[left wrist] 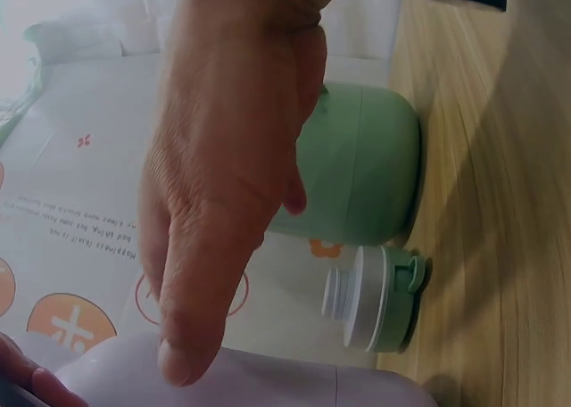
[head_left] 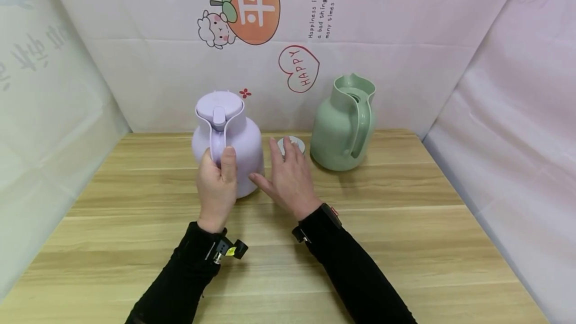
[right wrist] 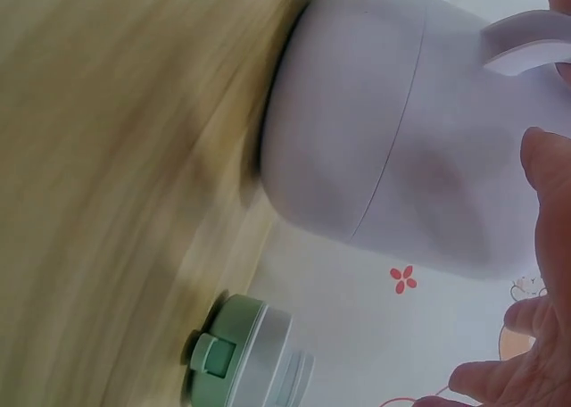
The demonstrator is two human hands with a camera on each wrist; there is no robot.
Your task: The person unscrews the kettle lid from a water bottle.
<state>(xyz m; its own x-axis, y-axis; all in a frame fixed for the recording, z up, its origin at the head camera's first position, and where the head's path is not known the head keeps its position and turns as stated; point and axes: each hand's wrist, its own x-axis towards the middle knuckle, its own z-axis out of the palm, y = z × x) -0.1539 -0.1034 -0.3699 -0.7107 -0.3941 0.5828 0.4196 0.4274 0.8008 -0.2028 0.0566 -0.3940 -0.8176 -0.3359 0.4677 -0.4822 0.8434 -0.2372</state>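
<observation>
Gripping the loop handle of the lilac plastic thermos jug (head_left: pixel 229 139), the left hand (head_left: pixel 217 186) has its fingers curled round it, thumb up the front, so the jug sits just ahead of that fist on the pale wooden tabletop (head_left: pixel 405 244). The right hand (head_left: pixel 288 179) rests flat beside the grip, fingers loose and apart, holding nothing. I'd guess the jug is rigid and smooth, a bit slippery on the round belly, maybe heavy if full, so the handle is the place to grab. Just past the right fingertips lies 1 green-and-white stopper lid (left wrist: pixel 379 298), then the mint green jug (head_left: pixel 344 124), lid off.
</observation>
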